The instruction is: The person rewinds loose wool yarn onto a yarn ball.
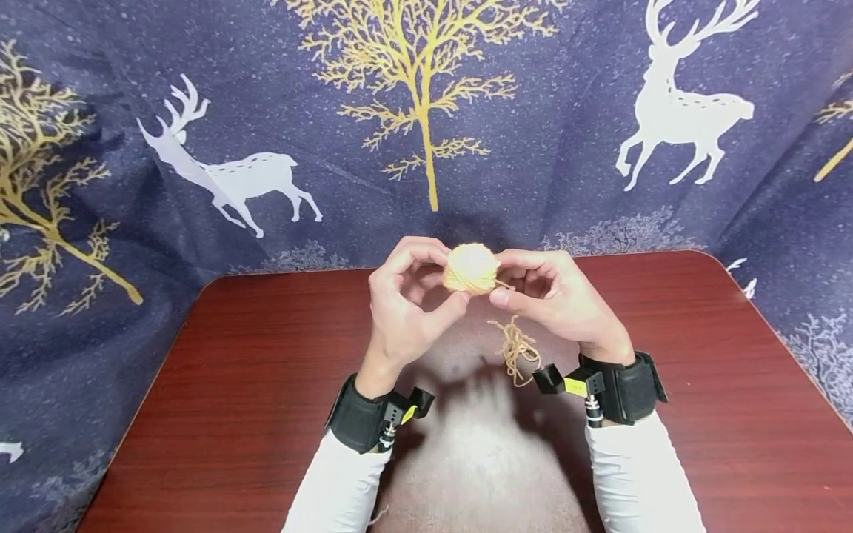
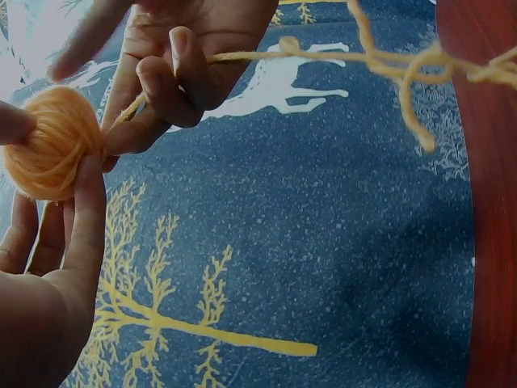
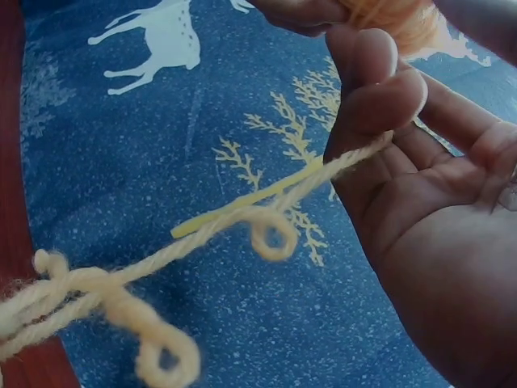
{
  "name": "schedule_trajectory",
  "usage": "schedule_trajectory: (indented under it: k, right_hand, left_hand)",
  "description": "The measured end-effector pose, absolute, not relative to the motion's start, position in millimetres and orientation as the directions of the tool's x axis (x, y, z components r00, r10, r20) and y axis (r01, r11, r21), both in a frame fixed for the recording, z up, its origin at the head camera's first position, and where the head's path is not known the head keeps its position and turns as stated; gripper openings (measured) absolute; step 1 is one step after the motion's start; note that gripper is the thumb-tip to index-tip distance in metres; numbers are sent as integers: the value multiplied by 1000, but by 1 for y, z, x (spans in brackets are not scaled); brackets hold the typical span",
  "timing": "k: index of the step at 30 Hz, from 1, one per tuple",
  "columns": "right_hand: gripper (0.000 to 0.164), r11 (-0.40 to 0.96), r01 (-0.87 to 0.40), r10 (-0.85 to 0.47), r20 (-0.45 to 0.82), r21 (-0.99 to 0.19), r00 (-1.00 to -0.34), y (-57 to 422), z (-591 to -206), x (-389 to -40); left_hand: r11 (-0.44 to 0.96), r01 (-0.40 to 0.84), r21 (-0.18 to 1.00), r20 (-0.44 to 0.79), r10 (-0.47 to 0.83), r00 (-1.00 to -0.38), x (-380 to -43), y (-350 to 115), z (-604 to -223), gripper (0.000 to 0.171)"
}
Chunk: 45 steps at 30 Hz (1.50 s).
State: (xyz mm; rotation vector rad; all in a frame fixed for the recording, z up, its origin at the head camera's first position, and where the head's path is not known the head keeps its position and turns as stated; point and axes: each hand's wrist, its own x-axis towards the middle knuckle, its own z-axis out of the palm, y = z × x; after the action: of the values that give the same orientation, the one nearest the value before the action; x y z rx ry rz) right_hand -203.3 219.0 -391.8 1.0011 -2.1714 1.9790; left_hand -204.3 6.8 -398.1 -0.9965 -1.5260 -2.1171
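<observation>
A pale orange ball of yarn point(image 1: 471, 268) is held up above the table, between both hands. My left hand point(image 1: 409, 300) grips the ball with thumb and fingers on its sides; in the left wrist view the wound strands of the ball point(image 2: 58, 158) show clearly. Close by on the right, my right hand point(image 1: 566, 300) has its fingers curled round the yarn strand point(image 3: 331, 171) that leads from the ball. Below that hand hangs a loose, looped tangle of yarn point(image 1: 516, 349). Part of the strand is hidden inside the right fingers.
A reddish-brown table point(image 1: 266, 370) lies beneath the hands, with a bright glare in its middle. Behind it hangs a dark blue cloth point(image 1: 373, 178) printed with white deer and yellow trees. A short yarn scrap point(image 1: 378, 516) lies near the left sleeve.
</observation>
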Motion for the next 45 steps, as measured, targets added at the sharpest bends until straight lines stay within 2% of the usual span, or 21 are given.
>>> schedule_trajectory:
  k: [4, 10, 14, 20, 27, 32, 36, 40, 45]
  right_hand:
    - [26, 12, -444, -411, 400, -896, -819, 219, -392, -202]
    - [26, 38, -410, -383, 366, -911, -848, 220, -392, -200]
    - [25, 47, -420, -407, 367, -906, -837, 221, -391, -200]
    - [22, -13, -433, -482, 385, -901, -787, 221, -391, -202]
    - [22, 11, -464, -470, 405, -886, -784, 223, -390, -200]
    - [21, 5, -458, -474, 401, -889, -784, 222, -390, -200]
    - [21, 71, -470, -452, 392, -880, -801, 219, -390, -200]
    - [19, 201, -494, -438, 374, -846, -818, 214, -388, -199]
    - [13, 329, -506, -430, 351, -797, -832, 210, -381, -190]
  left_hand:
    - [-312, 649, 694, 711, 149, -688, -204, 6, -398, 36]
    - [-278, 664, 694, 719, 220, -660, -203, 1, -397, 44]
    - [-223, 709, 669, 743, 224, -631, -204, -1, -397, 42]
    - [-154, 768, 622, 779, 214, -589, -205, -2, -398, 35]
    - [-146, 777, 612, 786, 220, -577, -205, -1, -399, 34]
    - [-108, 796, 596, 800, 167, -576, -205, 2, -401, 31]
    - [-79, 802, 593, 805, 97, -586, -207, 2, -401, 29]
    - [2, 797, 605, 796, 38, -604, -209, 0, -401, 28]
    - [107, 787, 608, 784, 75, -616, -214, -3, -404, 27]
